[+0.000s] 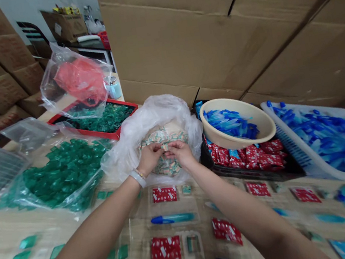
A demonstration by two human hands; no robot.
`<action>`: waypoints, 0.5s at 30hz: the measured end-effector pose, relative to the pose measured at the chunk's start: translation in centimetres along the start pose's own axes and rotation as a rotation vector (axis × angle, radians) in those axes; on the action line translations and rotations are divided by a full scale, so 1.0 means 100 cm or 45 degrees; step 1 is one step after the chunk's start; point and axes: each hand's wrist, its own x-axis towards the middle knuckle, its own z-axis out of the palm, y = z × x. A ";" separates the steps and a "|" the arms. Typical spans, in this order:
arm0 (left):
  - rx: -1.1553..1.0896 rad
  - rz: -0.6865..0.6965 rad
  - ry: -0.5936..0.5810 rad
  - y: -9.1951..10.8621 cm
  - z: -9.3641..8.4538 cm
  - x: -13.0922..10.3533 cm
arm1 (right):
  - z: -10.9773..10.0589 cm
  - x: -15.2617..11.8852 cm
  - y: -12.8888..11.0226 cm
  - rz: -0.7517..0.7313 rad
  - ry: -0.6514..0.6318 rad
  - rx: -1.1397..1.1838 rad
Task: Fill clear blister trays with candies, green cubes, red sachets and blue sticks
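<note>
Both hands meet over a white plastic bag full of small cream packets with green and orange marks. My left hand pinches one side of a small cream and green packet, its thumb and fingers closed. On the other side, the fingertips of my right hand are closed on the same packet. Just below the bag lie a red printed sachet, a small green packet and a blue plastic piece with a dark pointed end.
Green plastic pieces fill a bag at left, behind it a red-rimmed tray. A cream basin of blue pieces rests on a black crate of red sachets. Rightmost is a white basket. Cardboard boxes stand behind.
</note>
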 end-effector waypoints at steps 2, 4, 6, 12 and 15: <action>-0.070 -0.033 0.008 -0.001 0.003 -0.001 | 0.000 -0.002 0.000 0.045 0.066 0.035; -0.124 -0.066 -0.004 0.000 0.006 -0.003 | 0.001 -0.004 0.000 0.049 0.130 0.058; -0.174 -0.094 -0.014 0.001 0.008 -0.005 | 0.002 -0.005 0.000 0.030 0.163 0.055; -0.126 -0.082 -0.079 0.007 0.009 -0.011 | 0.001 -0.009 0.004 0.015 0.157 -0.170; 0.012 -0.077 -0.067 0.008 0.000 -0.019 | 0.000 -0.016 0.006 -0.039 0.071 -0.367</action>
